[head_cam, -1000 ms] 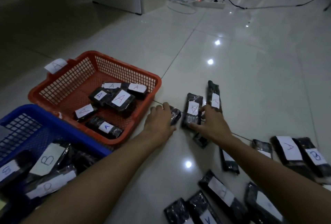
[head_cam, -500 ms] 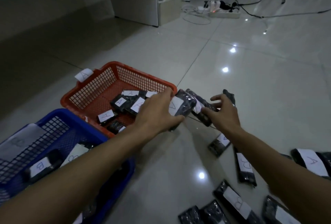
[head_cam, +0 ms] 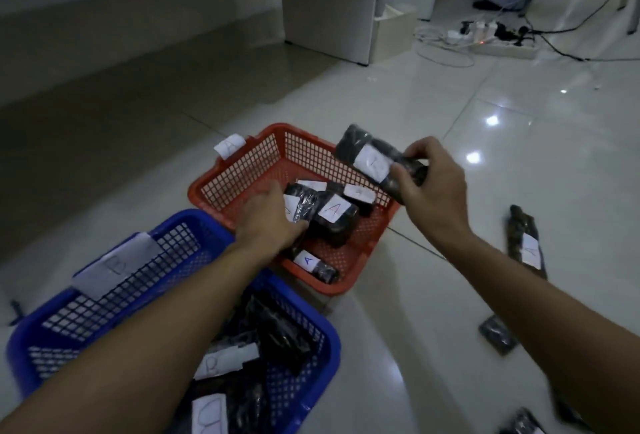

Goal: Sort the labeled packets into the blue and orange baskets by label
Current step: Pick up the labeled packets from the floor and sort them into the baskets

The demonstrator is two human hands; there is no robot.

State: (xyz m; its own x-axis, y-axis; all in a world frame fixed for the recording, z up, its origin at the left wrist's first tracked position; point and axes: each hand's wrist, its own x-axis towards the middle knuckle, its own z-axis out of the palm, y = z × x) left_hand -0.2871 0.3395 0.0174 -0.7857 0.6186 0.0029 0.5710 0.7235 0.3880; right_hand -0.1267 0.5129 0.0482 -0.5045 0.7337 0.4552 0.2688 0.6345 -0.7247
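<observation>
Nearest the person, the blue basket sits at the lower left, dark packets marked B piled inside and a paper B tag clipped to its far rim. The left forearm crosses above this basket. Its far corner sits just beside the near wall of the orange basket.

The left hand reaches down inside the orange basket, fingers curled around a dark packet with a partly hidden label, among the A packets already lying there. One A packet lies close to the near wall.

The right hand grips one end of a long dark packet, thumb and fingers wrapped round it, holding it tilted above the basket's right rim (the letter on its white label is too blurred to read).

Right of the baskets lies bare glossy tile, with loose packets well apart: one marked A, another nearer.

An A tag hangs at the orange basket's far corner. Beyond stretches open floor up to a white cabinet and a power strip with trailing cables.
</observation>
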